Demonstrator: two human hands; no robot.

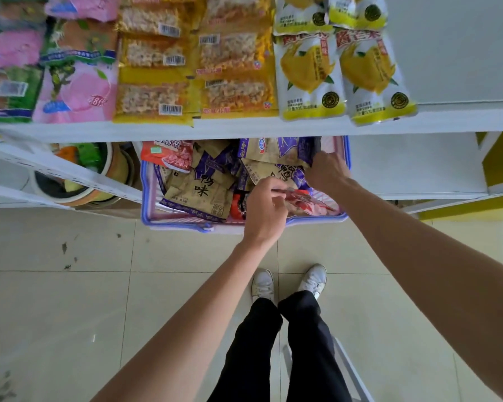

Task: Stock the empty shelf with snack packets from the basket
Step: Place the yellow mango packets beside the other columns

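basket (147,195): blue rim, pale pink walls, on the tile floor (70,285) tucked partly under the shelf edge (244,127), straight ahead of the person's white shoes (288,282).
basket contents: loose heap of brown-and-purple snack packets (198,190), plus a few red ones, one at far left (173,158).
left hand (263,211): inside the basket at its near edge, fingers curled, pinching a red packet (308,200) that lies on the heap at the right.
right hand (327,171): deeper in, at the basket's far right corner, fingers curled round the purple edge of a brown packet (285,172).
hands: close together, not touching.
upper shelf (453,53): white, stocked at left and middle, bare surface at the right end.
stock, left to right: pink packets (76,91), golden packets (157,97), yellow-and-white packets (311,79); outermost yellow one overhangs the front edge.
lower shelf (412,166): white, to the right of the basket.
left of basket: stacked round pots (70,190), details blurred.
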